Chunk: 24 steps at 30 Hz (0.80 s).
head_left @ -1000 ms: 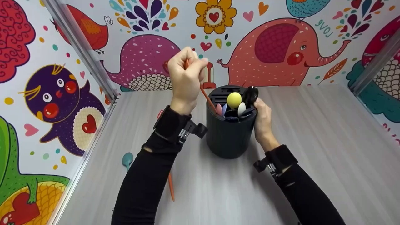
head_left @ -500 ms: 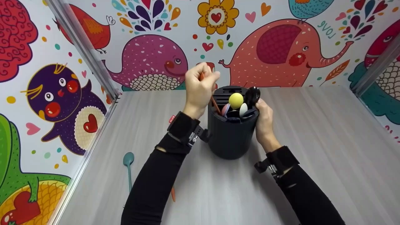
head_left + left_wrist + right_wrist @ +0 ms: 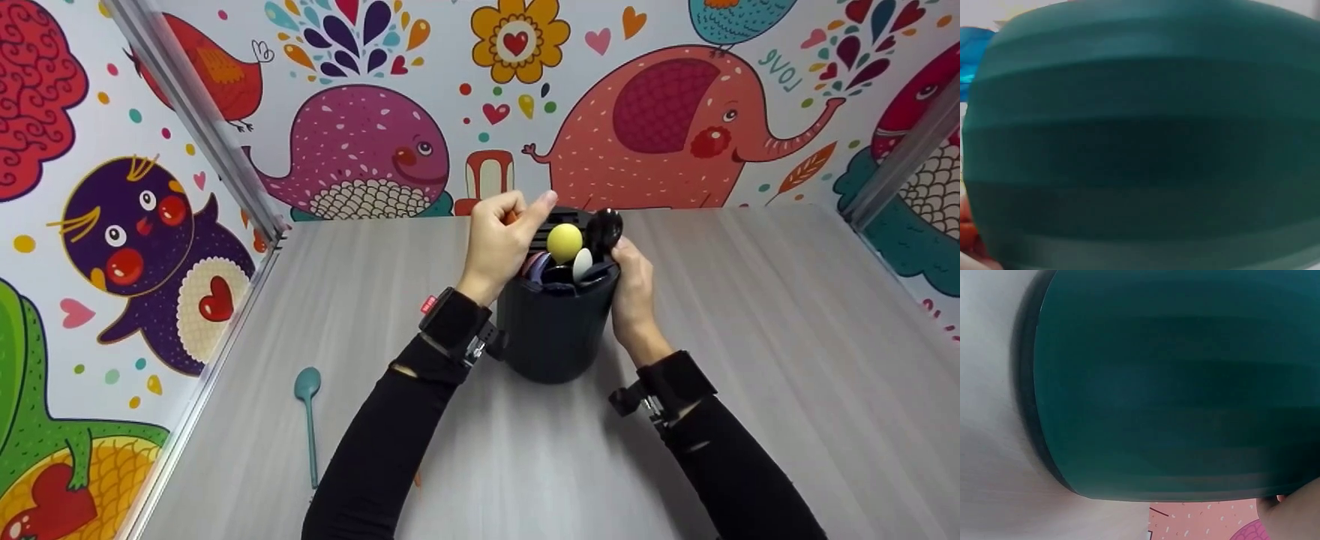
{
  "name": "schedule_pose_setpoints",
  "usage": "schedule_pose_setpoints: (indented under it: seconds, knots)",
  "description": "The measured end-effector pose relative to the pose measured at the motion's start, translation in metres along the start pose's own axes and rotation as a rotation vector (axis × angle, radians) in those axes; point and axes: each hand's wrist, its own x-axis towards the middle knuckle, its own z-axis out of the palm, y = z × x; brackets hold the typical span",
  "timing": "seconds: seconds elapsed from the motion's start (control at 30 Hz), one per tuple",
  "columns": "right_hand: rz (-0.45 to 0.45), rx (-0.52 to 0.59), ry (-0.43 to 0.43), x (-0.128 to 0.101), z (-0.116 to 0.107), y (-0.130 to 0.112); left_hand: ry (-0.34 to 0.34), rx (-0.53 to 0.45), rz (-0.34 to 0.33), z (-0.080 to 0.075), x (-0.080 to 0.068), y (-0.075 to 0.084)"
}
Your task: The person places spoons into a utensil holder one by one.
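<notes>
A dark round utensil holder [image 3: 551, 330] stands on the grey table [image 3: 765, 352]. Out of its top stick a yellow spoon [image 3: 564, 241], a black spoon [image 3: 604, 225], a white one [image 3: 581, 264] and others. My left hand [image 3: 504, 236] sits at the holder's left rim, fingers curled round the tip of an orange utensil [image 3: 512, 218] sunk almost fully inside. My right hand [image 3: 634, 289] grips the holder's right side. The holder's ribbed wall [image 3: 1140, 140] fills the left wrist view, and that same wall [image 3: 1174, 382] fills the right wrist view.
A teal spoon [image 3: 307, 390] lies on the table at the left, near the metal frame rail [image 3: 202, 127]. A sliver of another orange utensil [image 3: 417, 477] shows beside my left sleeve. Cartoon-patterned walls close in the table on three sides.
My left hand has come down and to the right, lowering the orange utensil into the holder until only its tip shows. The right hand has kept its grip on the holder.
</notes>
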Motion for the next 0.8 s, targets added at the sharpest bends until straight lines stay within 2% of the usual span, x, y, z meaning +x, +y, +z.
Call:
schedule_pose_setpoints:
  seconds: [0.37,0.67,0.8]
  knots:
    - [0.005,-0.004,-0.005,-0.001,-0.002,0.001,-0.104,0.176,-0.034,-0.001,-0.008,-0.012]
    - [-0.007,0.013,-0.013,0.000,-0.002,0.001,-0.229,0.577,0.031,0.002,-0.010,-0.011]
    - [-0.008,0.005,-0.013,-0.001,-0.001,0.001,-0.265,0.653,0.064,0.000,-0.012,-0.011]
